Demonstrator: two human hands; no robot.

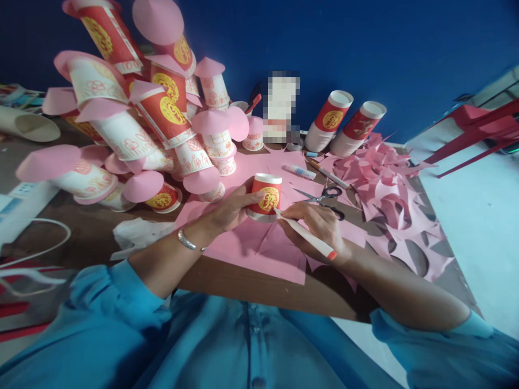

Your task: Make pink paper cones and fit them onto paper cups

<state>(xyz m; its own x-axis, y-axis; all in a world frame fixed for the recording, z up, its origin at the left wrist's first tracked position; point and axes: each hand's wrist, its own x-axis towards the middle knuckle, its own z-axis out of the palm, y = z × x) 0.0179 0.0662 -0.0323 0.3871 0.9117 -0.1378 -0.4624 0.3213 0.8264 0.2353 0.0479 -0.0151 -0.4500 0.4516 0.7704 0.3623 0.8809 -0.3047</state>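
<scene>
A makeshift craft workspace, home or workshop unclear: scissors point(314, 198) and a glue stick point(299, 172) lie on the desk point(235, 286), pink paper offcuts point(385, 200) heap at right, and cone-topped paper cups point(169, 116) crowd the upper left.

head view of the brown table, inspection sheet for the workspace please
Surface: brown table, partly covered by pink paper sheets
Job's things: red-and-white paper cup with yellow emblem; white pen with orange end; many pink-topped paper cups
Clutter: curled pink paper offcuts; black-handled metal scissors, blades open
Left hand: grips cup
Right hand: holds pen, tip at cup
Cables: white cable, looped at left
Surroundings: dark blue wall behind; red furniture at right
</scene>
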